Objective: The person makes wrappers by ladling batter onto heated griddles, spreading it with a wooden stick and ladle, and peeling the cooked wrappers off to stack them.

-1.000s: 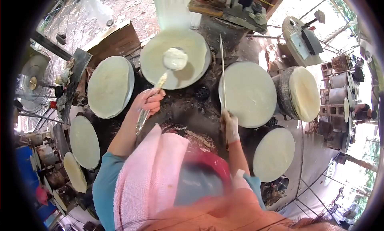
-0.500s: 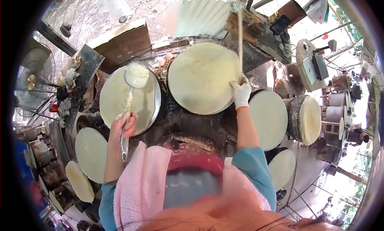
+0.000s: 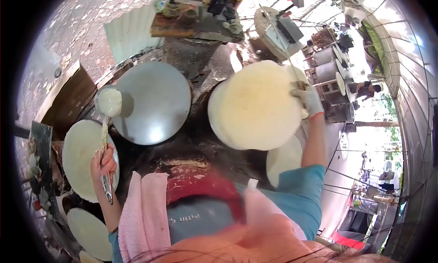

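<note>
Gripping the ladle (image 3: 104, 134) by its handle with the left hand (image 3: 106, 160), left of the bare griddle (image 3: 151, 94); holding its batter (image 3: 110, 102) forward of that hand, by the griddle's left rim. Gripping the stick (image 3: 279, 40) with the gloved right hand (image 3: 309, 99), at the right edge of the flatbread (image 3: 258, 103), right of the griddle; perhaps pinching that edge too, though too blurred to tell.

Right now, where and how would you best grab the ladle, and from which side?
Likely the bare tail of the ladle's handle, coming from the wearer's side, below the left hand. The handle is long and slim, running back toward the body; farther up it looks smeared with pale batter. The bowl at the far end is loaded, so keep it level.
</note>
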### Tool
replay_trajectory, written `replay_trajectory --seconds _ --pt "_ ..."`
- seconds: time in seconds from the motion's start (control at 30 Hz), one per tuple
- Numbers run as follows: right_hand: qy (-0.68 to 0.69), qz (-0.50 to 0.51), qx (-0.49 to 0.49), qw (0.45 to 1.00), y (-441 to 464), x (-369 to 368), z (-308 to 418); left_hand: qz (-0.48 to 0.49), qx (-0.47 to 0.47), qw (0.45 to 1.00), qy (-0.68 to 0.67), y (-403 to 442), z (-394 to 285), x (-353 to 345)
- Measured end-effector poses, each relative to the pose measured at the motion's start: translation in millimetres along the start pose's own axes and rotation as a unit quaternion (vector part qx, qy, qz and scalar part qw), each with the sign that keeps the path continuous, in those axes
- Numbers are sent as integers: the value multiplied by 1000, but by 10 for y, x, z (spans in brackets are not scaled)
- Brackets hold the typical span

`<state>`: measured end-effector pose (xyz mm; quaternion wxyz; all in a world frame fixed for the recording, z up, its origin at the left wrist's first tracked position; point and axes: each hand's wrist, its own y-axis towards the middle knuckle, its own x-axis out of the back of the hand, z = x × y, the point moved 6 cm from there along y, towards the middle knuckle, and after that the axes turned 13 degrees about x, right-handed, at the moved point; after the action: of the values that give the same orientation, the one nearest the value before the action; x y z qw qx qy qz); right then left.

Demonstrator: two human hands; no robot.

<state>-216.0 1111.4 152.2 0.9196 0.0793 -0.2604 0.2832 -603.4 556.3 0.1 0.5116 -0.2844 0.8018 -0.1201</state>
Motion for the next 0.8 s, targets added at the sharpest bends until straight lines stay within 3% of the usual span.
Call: replay_trajectory --seconds 0.1,0.17,0.27,0.37,0.43,0.6,0.73,0.8 --pt "-325 0 116 939 193 1118 204 38 3 999 -9 296 187 -348" --pt "-429 -34 131 893 360 1605 101 39 6 999 -15 436 296 -530" --pt "-556 -70 148 815 449 1587 94 71 21 997 -24 615 447 -822" --pt "-610 -93 160 771 639 1439 -773 51 19 999 6 727 562 -1106" --pt "-652 -72 88 750 813 1343 -1670 23 11 999 22 787 635 -1268" --pt "-608 -76 41 789 731 957 -2763 -27 -6 999 30 816 747 -1582" --pt "-601 -75 -9 795 646 1012 -2963 -37 -1 998 41 846 745 -1639" --pt "-576 -88 16 812 591 1140 -2973 -41 6 998 47 897 738 -1574"
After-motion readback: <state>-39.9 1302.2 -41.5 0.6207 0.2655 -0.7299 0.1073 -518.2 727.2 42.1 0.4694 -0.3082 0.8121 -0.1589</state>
